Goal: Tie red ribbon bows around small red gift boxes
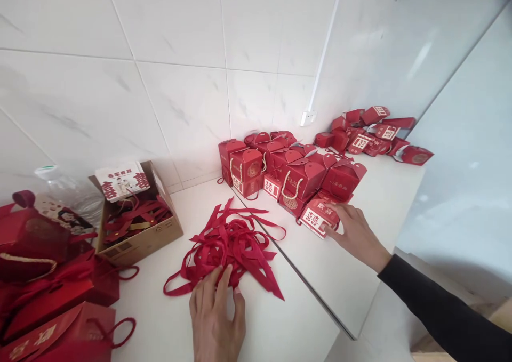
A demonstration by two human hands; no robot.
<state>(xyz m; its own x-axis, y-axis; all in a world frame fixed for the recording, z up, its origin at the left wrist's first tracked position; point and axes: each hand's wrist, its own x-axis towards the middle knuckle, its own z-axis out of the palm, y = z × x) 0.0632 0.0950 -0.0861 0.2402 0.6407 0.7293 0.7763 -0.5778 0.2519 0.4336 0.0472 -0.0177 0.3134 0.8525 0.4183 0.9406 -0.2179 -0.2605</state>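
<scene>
My right hand (354, 228) has its thumb on the front and its fingers over the right side of a small red gift box (316, 219). That box has a white front with red characters and sits at the near end of a cluster of red gift boxes (301, 178), several with cream rope handles. Low in the middle, my left hand (218, 311) reaches forward with fingers apart at the near edge of a loose heap of red ribbons (234, 247). Its fingertips seem to touch the ribbons; nothing shows gripped in them.
A cardboard carton (144, 236) with red strips and printed cards stands left, by a clear plastic bottle (60, 183). Larger red boxes (80, 330) crowd the left edge. More red boxes (368, 135) lie piled at the back right. A dark seam (304, 279) divides the white tabletops.
</scene>
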